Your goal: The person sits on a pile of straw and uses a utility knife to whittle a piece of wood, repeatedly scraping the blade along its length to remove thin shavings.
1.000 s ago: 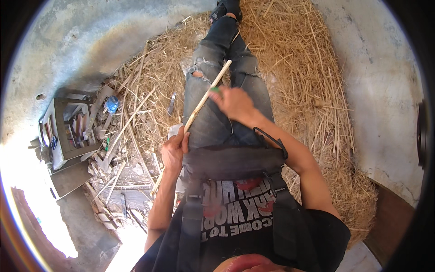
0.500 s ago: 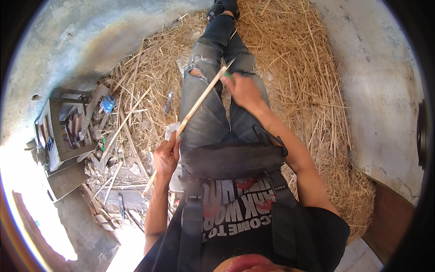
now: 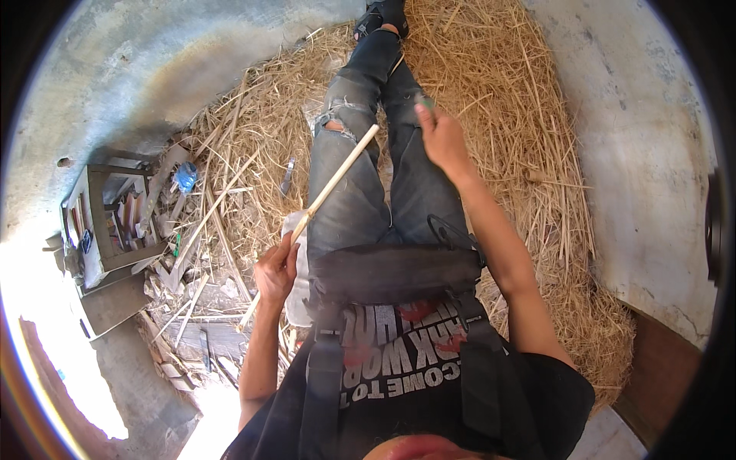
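Left hand point(image 3: 277, 268) fingers pinch one pale, slender wooden stick point(image 3: 337, 180) over two legs in torn blue jeans point(image 3: 424, 188); farther right, right hand point(image 3: 445, 142) fingers curl around one blurred green object point(image 3: 426, 101).

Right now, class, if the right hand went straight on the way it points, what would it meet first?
Probably the jeans leg just ahead of the right hand, though depth is unclear.

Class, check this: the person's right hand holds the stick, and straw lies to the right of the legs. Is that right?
Not quite: the head view shows the left hand holding the stick. Straw does lie to the right of the legs.
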A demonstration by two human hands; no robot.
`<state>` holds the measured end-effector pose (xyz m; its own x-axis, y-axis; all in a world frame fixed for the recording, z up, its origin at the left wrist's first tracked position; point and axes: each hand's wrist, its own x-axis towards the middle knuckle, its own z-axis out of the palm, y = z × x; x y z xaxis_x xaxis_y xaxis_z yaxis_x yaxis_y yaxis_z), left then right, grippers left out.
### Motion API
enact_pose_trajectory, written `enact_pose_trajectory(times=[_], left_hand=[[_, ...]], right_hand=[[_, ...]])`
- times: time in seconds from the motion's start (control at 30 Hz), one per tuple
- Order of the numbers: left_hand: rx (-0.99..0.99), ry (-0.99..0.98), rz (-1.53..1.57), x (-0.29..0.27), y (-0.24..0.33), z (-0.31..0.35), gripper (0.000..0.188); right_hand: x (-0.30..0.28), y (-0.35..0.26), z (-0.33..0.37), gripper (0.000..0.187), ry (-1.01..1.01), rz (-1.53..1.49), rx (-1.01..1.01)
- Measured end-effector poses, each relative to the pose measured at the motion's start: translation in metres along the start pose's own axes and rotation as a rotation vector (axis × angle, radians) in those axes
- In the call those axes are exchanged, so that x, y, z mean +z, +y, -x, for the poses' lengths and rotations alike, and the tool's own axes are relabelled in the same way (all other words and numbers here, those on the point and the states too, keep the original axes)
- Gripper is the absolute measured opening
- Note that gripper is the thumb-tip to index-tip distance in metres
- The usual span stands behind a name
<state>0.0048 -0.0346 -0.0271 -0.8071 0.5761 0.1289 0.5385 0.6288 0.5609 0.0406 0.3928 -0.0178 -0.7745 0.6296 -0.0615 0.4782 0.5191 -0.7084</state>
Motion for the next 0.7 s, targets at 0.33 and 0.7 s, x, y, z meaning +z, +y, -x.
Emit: enact_pose_trajectory(times=[0.33, 0.7], left_hand=[[0.002, 0.040, -0.077, 0.025, 0.039, -0.040, 0.028], [0.033, 0.000, -0.115, -0.008, 0.044, -0.024, 0.028]], right_hand=[[0.072, -0.057, 0.086, 0.064, -0.413, 0.085, -0.321], [0.050, -0.017, 0.030, 0.069, -0.116, 0.157, -0.071]])
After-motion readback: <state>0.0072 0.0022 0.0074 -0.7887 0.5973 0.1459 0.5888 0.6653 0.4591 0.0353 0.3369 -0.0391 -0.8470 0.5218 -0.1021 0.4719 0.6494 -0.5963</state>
